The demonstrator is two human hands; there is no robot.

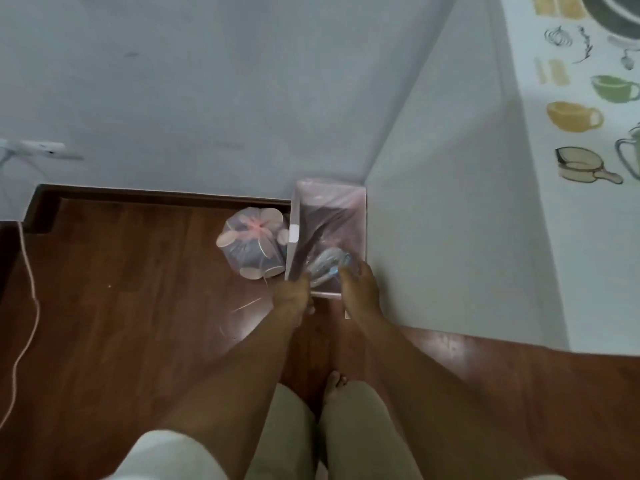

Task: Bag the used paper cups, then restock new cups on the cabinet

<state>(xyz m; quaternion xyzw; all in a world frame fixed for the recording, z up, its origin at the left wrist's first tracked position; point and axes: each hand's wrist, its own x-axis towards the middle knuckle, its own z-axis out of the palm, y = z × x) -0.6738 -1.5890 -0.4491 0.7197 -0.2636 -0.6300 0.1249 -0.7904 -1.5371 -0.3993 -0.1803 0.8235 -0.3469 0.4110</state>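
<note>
A small white bin [293,216] lined with a thin pink bag [332,202] stands on the floor in the corner beside the cabinet. My left hand [291,294] pinches the liner at the bin's near left rim. My right hand [360,289] reaches over the near rim and holds a crumpled clear plastic wrapper [327,263] with blue on it, just above the bin's opening. Left of the bin lies a tied pink bag of used paper cups [252,242], its white cup rims showing through.
The white cabinet side [450,220] rises at right; its top has a cloth printed with cups and pots [588,116]. Dark wooden floor [121,306] spreads to the left, with a pink cord [24,306] trailing along it. My bare feet [336,379] are below.
</note>
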